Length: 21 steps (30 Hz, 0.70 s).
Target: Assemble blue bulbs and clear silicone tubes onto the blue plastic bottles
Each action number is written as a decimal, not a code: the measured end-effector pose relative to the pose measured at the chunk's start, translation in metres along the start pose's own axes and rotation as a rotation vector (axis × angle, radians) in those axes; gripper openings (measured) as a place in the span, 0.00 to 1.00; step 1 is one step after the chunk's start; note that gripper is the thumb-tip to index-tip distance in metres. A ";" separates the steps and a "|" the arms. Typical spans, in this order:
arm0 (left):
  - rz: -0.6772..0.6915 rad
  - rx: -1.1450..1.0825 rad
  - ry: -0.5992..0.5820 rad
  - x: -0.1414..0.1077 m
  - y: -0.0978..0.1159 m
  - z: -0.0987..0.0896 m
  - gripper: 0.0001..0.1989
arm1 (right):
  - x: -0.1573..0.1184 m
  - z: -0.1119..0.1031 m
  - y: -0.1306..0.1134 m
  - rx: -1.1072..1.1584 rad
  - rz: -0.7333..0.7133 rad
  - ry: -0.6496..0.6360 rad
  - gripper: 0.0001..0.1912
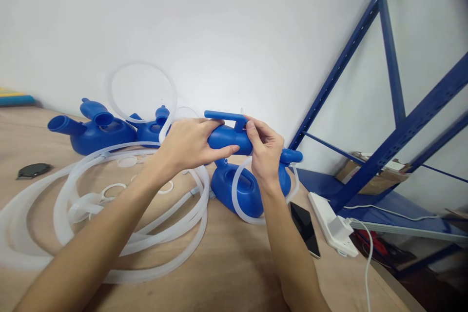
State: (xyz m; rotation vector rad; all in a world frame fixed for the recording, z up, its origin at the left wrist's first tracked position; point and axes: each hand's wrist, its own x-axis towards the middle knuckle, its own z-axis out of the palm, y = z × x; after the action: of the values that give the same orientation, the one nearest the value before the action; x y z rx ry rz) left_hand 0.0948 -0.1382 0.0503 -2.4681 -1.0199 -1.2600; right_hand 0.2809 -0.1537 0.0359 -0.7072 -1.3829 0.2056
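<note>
My left hand (193,142) is wrapped round a blue plastic piece with a flat bar-shaped handle (229,137), held up in front of me. At its right end my right hand (265,144) pinches it near the handle's foot. Below the held piece, a blue bottle (227,189) rests on the wooden table (234,258), with a thin clear ring of tube (236,195) against it. Another blue bottle (284,180) is partly hidden behind my right hand. Coils of translucent tube (164,271) lie under and beside my left forearm.
Blue bottles with spouts (102,139) stand at the back left. A dark flat object (33,170) lies at the left. At the right are a phone (305,228), a white power strip (329,229) and a blue metal rack (347,53) holding a cardboard box (380,178).
</note>
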 end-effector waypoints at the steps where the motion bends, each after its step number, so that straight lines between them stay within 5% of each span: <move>1: -0.002 0.020 0.017 0.000 0.001 0.001 0.31 | 0.000 0.002 0.002 -0.005 -0.020 0.041 0.13; 9: -0.009 0.090 0.035 -0.001 -0.001 0.006 0.29 | -0.002 0.012 0.012 -0.094 -0.093 0.088 0.20; 21: -0.014 0.126 0.017 -0.001 0.002 0.001 0.30 | -0.002 0.008 0.015 -0.183 -0.193 0.080 0.17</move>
State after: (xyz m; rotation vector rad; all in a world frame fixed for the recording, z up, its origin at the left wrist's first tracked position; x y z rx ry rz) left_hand 0.0961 -0.1398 0.0495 -2.3557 -1.0789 -1.1801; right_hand 0.2772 -0.1402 0.0263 -0.7199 -1.3947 -0.1022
